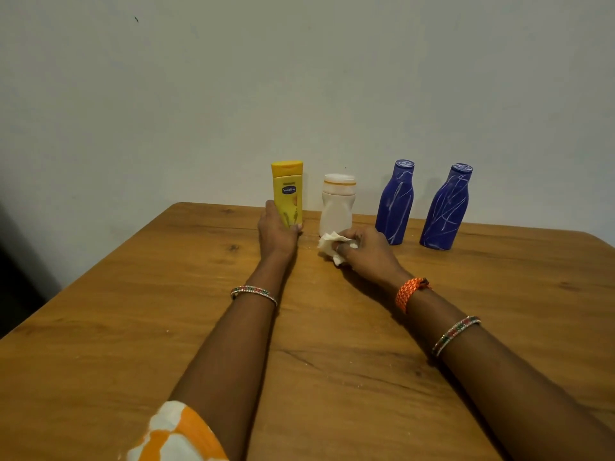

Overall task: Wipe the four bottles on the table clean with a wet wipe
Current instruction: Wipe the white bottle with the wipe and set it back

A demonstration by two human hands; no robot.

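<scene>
- Four bottles stood upright in a row at the far side of the wooden surface (133,311), near the wall: a yellow bottle (288,191), a white bottle (336,207), a nearer-middle blue bottle (396,204) and an outer blue bottle (446,211).
- Both blue bottles showed pale streaks across their sides, so they looked not yet wiped; whether the white bottle was clean could not be told.
- The task appeared to be at or near its start, with the yellow bottle the one in hand and, at a guess, three left after it.
- The left hand (278,227) was wrapped around the lower part of the yellow bottle, which seemed to rest on the surface.
- The right hand (362,246) was clenched on a crumpled wet wipe (329,246), low over the surface just in front of the white bottle.
- The wipe was near the yellow bottle, to its right, but not touching it.
</scene>
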